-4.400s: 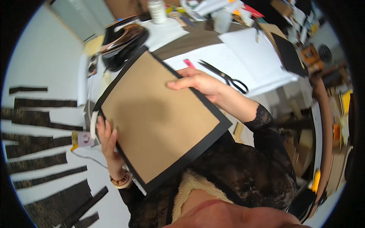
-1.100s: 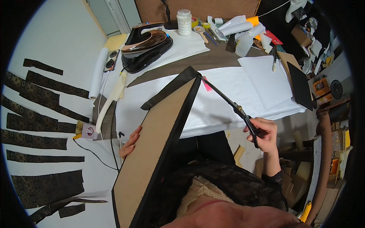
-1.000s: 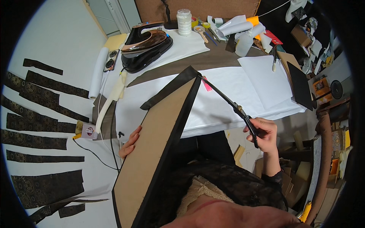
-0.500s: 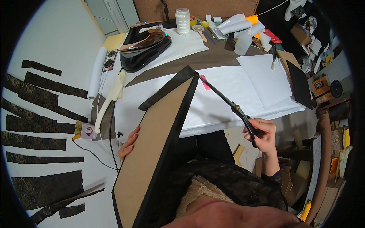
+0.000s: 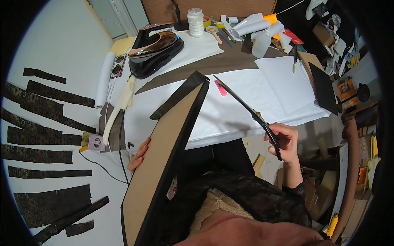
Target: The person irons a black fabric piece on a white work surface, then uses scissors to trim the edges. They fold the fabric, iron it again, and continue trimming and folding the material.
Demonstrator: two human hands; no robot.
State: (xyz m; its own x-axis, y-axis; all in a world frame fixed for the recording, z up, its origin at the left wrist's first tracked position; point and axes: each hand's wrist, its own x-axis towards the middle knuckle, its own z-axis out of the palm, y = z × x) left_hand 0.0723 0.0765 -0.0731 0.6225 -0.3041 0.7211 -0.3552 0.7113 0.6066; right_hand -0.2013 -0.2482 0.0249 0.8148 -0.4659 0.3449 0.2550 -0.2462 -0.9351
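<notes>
My right hand [image 5: 285, 141] grips a pair of black scissors [image 5: 257, 115] by the handles. The blades look nearly closed, and their tip lies just right of the board's top corner, apart from it. A tan board [image 5: 158, 158] with black-covered edges is tilted in front of me. Curled over its left edge are the fingers of my left hand [image 5: 140, 156]; the thumb is hidden. From the board's upper end a black fabric flap [image 5: 180, 95] sticks out beyond the edge. A small pink piece [image 5: 221, 88] lies on white paper beneath the scissors.
An iron [image 5: 156, 51] sits on its base at the back, beside a white jar [image 5: 195, 23] and a phone [image 5: 118, 65]. Patterned dark fabric strips [image 5: 41, 153] cover the left surface. Paper rolls [image 5: 252, 26], a brush [image 5: 295, 61] and a black panel [image 5: 323, 88] are at right.
The scissors have come away from the board's corner, their tip now separate from it. The board has shifted slightly left. My left hand keeps its hold.
</notes>
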